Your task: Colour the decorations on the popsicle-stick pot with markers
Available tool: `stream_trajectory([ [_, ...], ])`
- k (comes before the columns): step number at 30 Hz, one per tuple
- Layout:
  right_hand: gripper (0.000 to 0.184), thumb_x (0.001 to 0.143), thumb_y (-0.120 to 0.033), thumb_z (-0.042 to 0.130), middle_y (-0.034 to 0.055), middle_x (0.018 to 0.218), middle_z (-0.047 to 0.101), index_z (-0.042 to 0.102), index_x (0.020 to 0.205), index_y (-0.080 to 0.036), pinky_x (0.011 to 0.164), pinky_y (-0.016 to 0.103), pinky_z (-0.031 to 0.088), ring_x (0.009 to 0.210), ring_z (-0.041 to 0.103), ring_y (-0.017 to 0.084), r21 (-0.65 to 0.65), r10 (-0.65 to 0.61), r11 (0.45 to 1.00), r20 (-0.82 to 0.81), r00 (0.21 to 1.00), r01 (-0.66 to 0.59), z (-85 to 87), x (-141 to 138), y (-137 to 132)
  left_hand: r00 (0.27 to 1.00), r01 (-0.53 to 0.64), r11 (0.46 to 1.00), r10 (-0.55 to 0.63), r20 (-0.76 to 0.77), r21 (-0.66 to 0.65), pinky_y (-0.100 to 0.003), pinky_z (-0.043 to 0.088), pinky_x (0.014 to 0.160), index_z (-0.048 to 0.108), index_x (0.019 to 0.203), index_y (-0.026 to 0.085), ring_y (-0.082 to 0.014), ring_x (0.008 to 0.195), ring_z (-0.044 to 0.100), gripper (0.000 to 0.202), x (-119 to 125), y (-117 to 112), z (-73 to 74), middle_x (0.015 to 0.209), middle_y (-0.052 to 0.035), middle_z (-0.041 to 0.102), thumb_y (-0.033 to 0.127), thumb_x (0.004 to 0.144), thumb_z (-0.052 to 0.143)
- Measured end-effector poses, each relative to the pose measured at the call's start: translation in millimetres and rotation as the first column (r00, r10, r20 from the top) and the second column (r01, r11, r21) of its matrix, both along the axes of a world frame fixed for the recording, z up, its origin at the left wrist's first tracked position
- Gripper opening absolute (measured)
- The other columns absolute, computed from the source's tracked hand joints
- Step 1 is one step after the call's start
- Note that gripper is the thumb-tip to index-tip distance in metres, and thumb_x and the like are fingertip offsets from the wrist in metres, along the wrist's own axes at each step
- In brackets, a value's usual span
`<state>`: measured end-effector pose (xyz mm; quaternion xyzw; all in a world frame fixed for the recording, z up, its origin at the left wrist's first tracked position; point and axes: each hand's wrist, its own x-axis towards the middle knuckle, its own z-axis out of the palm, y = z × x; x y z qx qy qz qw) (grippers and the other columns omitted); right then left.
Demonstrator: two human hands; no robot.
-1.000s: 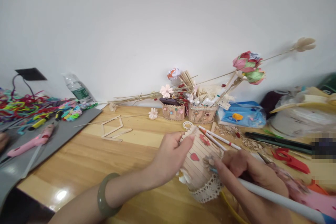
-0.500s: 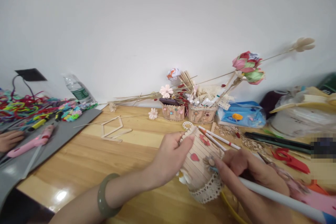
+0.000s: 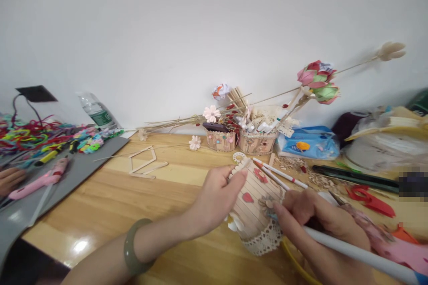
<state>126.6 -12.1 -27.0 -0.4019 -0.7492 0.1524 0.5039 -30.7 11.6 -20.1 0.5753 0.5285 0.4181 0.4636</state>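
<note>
My left hand [image 3: 216, 198] is wrapped round a small holder made of popsicle sticks [image 3: 253, 202], tilted on its side, with red heart stickers and a white lace band at its base. My right hand [image 3: 314, 219] grips a long white tool [image 3: 354, 254] like a pen, its tip and my forefinger pressed against a small flower on the holder's side. A green bangle [image 3: 133, 249] sits on my left wrist.
Two finished stick holders [image 3: 242, 141] with paper flowers stand by the wall. Loose sticks [image 3: 145, 165], white pens [image 3: 281, 173], red scissors [image 3: 368, 199], a blue tissue pack [image 3: 307, 142] and a water bottle [image 3: 96, 113] lie around. Another person's hand [image 3: 10, 179] rests by a pink glue gun [image 3: 42, 179].
The view has shifted slightly, so things sit a little higher in frame. My hands keep their hold on the holder and tool. The other person's hand came into view at the left edge.
</note>
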Motion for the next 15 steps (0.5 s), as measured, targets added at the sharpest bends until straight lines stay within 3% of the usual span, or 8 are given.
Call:
stream_trajectory([
  [15,0.026,0.077,-0.014,0.055,-0.0061,0.051,0.043,0.036,0.061,-0.023,0.038,0.021,0.035,0.042,0.041,0.008,-0.020,0.022,1.000,0.017,1.000,-0.021,-2.0,1.6,1.4,1.000,-0.009,1.000,0.009,-0.018,0.024,-0.021,0.026,0.044,0.035,0.054,0.019,-0.0089,0.048,0.031,0.033,0.4,-1.4,-0.2,0.051,0.0055,0.032,0.037,0.080,0.041],
])
